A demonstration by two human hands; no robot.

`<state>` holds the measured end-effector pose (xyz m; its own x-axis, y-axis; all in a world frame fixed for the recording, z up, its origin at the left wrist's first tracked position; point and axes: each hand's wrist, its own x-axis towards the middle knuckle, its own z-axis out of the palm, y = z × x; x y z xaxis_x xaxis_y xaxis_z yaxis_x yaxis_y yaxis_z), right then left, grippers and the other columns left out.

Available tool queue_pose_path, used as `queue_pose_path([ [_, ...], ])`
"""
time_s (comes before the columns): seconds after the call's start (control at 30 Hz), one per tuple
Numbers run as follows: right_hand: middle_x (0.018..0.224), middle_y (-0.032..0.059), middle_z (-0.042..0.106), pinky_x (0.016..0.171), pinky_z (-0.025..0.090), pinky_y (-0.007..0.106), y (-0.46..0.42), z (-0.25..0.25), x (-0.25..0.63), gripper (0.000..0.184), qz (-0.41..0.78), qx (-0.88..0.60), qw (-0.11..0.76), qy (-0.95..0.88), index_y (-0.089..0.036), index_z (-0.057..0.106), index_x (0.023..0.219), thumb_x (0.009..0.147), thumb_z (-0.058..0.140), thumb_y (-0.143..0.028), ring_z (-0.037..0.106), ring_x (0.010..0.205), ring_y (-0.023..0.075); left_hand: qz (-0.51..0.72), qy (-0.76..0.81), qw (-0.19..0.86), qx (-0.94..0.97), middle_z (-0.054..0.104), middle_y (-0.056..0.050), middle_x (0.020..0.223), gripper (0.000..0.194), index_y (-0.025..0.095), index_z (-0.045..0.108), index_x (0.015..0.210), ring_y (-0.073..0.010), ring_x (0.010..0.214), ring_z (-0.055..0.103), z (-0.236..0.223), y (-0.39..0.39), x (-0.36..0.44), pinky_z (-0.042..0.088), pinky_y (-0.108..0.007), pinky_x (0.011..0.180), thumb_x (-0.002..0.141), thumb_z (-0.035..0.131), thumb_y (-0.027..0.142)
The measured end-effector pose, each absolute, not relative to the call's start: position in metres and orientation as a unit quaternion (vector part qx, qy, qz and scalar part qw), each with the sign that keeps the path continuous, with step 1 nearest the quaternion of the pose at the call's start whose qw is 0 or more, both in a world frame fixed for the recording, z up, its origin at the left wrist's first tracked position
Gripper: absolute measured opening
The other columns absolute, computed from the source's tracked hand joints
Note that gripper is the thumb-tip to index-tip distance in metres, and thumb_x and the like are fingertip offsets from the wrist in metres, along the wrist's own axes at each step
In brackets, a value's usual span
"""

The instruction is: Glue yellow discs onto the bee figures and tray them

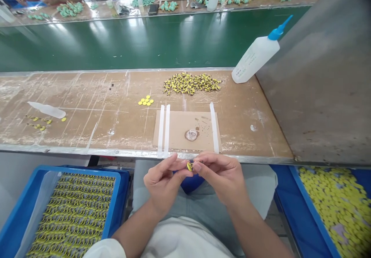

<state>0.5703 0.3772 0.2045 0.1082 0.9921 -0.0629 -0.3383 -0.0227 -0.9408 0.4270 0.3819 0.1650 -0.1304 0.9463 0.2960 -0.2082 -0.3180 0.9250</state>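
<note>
Over my lap, just below the bench's front edge, my left hand (164, 180) and my right hand (222, 176) meet and together pinch a small yellow piece (189, 166) between their fingertips. Both hands are closed on it. Right above them on the bench lies a cardboard sheet (176, 132) with white strips and a small puddle of clear glue (191, 135). A few yellow discs (145, 101) and a heap of yellow-and-black parts (191, 83) lie farther back.
A glue bottle with a blue nozzle (256, 55) leans on a grey panel (324, 80) at right. Blue trays flank my lap: yellow-black parts at left (69, 211), yellow discs at right (342, 207). A green conveyor belt (130, 41) runs behind; other people work across it.
</note>
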Motion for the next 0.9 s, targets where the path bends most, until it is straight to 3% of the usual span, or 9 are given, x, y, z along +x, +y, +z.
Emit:
queue_pose_path([
  [0.3, 0.081, 0.0031, 0.072, 0.061, 0.057, 0.023, 0.371, 0.198, 0.563, 0.002, 0.521, -0.468, 0.605, -0.378, -0.023, 0.080, 0.083, 0.083, 0.082, -0.024, 0.067, 0.069, 0.0161, 0.644, 0.403, 0.429, 0.488, 0.080, 0.001, 0.083, 0.042, 0.031, 0.078, 0.106, -0.0167, 0.071, 0.077, 0.166, 0.382, 0.426, 0.065, -0.023, 0.067, 0.071, 0.086, 0.008],
  [0.53, 0.077, 0.0035, 0.072, 0.062, 0.058, 0.023, 0.372, 0.194, 0.561, 0.006, 0.523, -0.467, 0.605, -0.377, -0.022, 0.078, 0.080, 0.083, 0.082, -0.026, 0.068, 0.069, 0.0165, 0.636, 0.340, 0.490, 0.489, 0.079, -0.003, 0.096, 0.072, 0.031, 0.062, 0.136, -0.0163, 0.080, 0.076, 0.163, 0.383, 0.419, 0.065, -0.026, 0.076, 0.072, 0.087, 0.011],
  [0.9, 0.081, 0.0023, 0.073, 0.059, 0.055, 0.015, 0.380, 0.177, 0.535, 0.004, 0.581, -0.453, 0.557, -0.384, -0.025, 0.079, 0.085, 0.083, 0.083, -0.026, 0.065, 0.065, 0.0110, 0.605, 0.384, 0.426, 0.552, 0.078, -0.004, 0.104, 0.066, 0.031, 0.061, 0.138, -0.0162, 0.079, 0.075, 0.154, 0.376, 0.380, 0.066, -0.030, 0.077, 0.078, 0.082, 0.012],
])
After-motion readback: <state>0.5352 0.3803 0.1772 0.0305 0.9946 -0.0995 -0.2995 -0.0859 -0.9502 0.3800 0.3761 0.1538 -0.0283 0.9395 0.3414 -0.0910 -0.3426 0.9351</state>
